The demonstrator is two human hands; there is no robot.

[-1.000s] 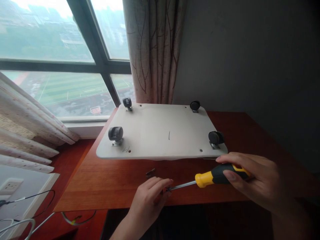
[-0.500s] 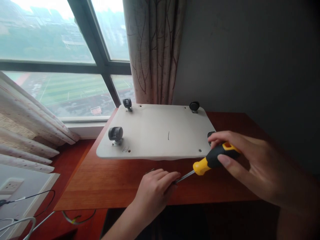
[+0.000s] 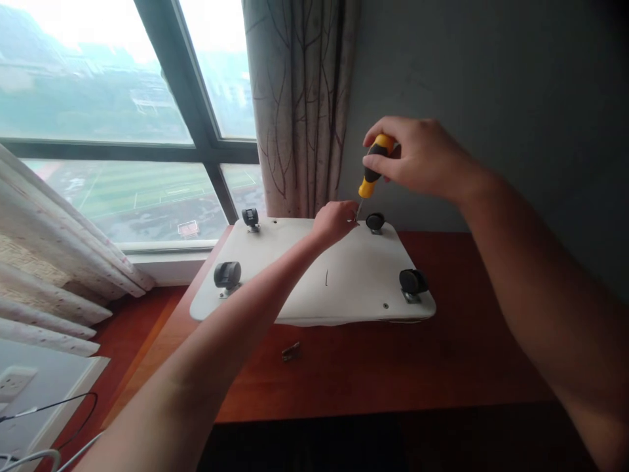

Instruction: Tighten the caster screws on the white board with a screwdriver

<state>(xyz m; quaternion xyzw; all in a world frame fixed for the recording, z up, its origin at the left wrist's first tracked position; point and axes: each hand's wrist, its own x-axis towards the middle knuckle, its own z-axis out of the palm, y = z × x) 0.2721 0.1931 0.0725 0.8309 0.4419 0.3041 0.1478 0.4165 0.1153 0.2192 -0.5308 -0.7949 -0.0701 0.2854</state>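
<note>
My right hand (image 3: 413, 157) is wrapped round the yellow-and-black handle of a screwdriver (image 3: 372, 172), which points steeply down. Its tip reaches the far edge of a white board (image 3: 299, 282), left of the far right caster wheel (image 3: 375, 221). There the fingers of my left hand (image 3: 337, 219) are pinched beside the tip; whatever they hold is too small to make out. More black casters stand on the board: a near right one (image 3: 413, 282), a near left one (image 3: 227, 275) and a far left one (image 3: 250, 217). A hole (image 3: 386, 305) shows near the front right corner.
The board lies on a reddish wooden table (image 3: 344, 373). A few small screws (image 3: 291, 351) lie in front of it. Behind are a curtain (image 3: 302, 111) and a dark wall (image 3: 491, 118). A window (image 3: 147, 196) is at the left, with cables (image 3: 73, 400) below.
Both hands have moved from in front of the board to its far edge, carrying the screwdriver. It has swung from slanted to nearly upright. The screws on the table and the near right caster are now uncovered.
</note>
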